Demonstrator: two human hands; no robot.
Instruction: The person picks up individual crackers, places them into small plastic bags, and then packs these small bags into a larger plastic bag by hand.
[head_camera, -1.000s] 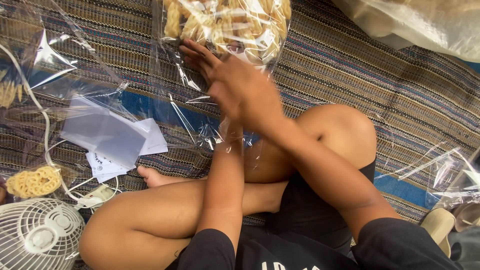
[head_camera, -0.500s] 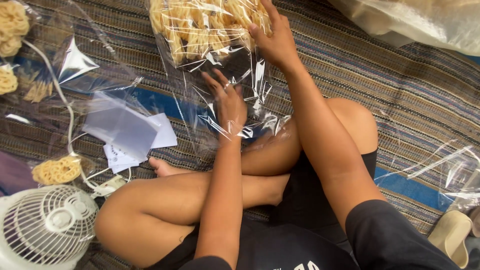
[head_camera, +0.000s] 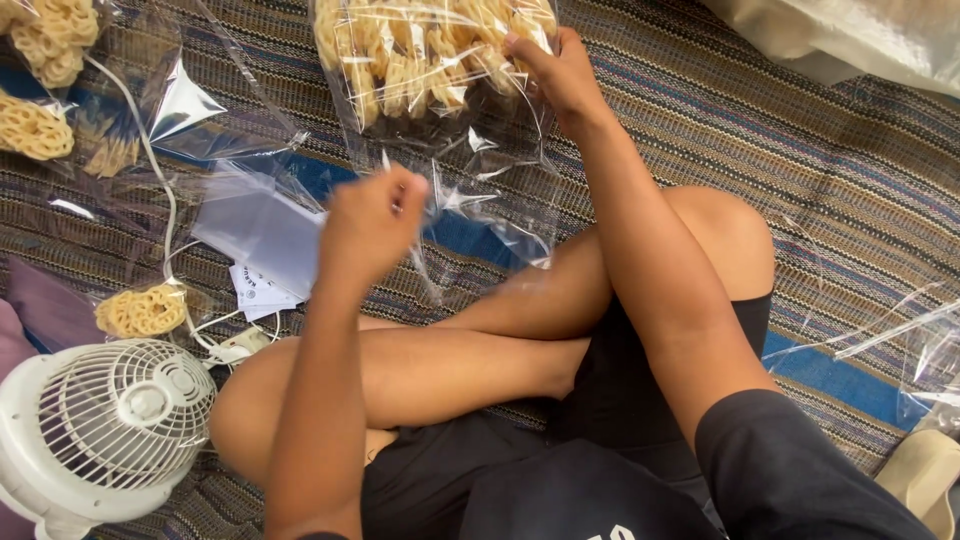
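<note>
The snack bag (head_camera: 430, 70) runs off the top edge; the left hand (head_camera: 372, 222) is motion-blurred.

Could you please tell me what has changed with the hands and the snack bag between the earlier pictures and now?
The right hand has moved up from the bag's open end to the snack-filled part of the clear bag and holds it there. The left hand has drawn back toward the body and closed loosely near the bag's empty end; whether it grips the plastic is unclear. The white fan, the paper slips and the striped mat stayed put.
</note>
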